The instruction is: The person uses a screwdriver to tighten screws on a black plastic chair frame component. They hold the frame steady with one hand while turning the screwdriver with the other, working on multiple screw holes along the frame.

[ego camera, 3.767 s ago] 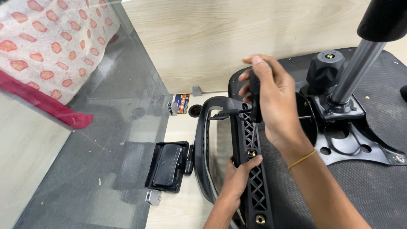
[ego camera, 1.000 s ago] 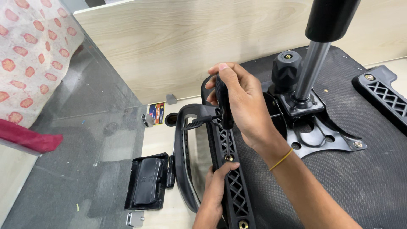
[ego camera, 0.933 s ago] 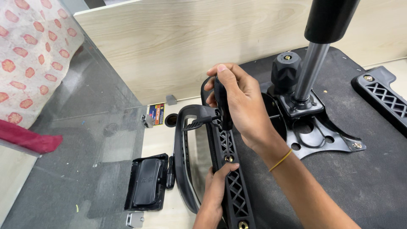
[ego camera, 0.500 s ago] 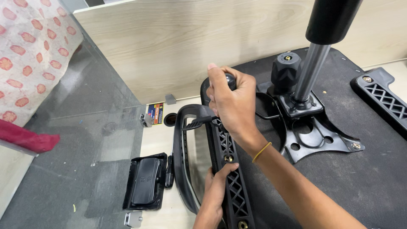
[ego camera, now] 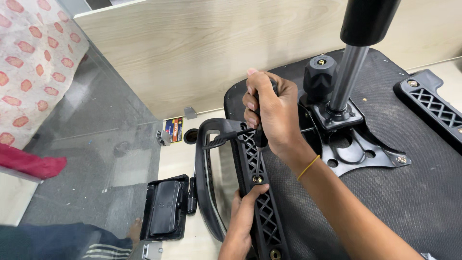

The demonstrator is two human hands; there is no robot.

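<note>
An upturned office chair seat (ego camera: 409,202) lies before me with its black underside up. My right hand (ego camera: 272,110), a yellow band on the wrist, is shut on a black tool handle (ego camera: 261,139) standing upright on the latticed armrest bracket (ego camera: 250,154). Lower down, my left hand (ego camera: 243,216) grips the same bracket just below a brass-coloured screw (ego camera: 258,179). The curved black armrest loop (ego camera: 204,163) hangs off the seat's left edge.
A metal gas cylinder (ego camera: 349,72), a black knob (ego camera: 320,74) and the mechanism plate (ego camera: 358,154) stand right of my hands. A second bracket (ego camera: 433,108) sits far right. A black case (ego camera: 166,207) lies on the floor, a wooden panel (ego camera: 192,53) behind, a person's leg (ego camera: 72,243) lower left.
My right hand has turned on the tool handle, the wrist rotating while staying over the bracket's top. My left hand keeps its hold on the bracket.
</note>
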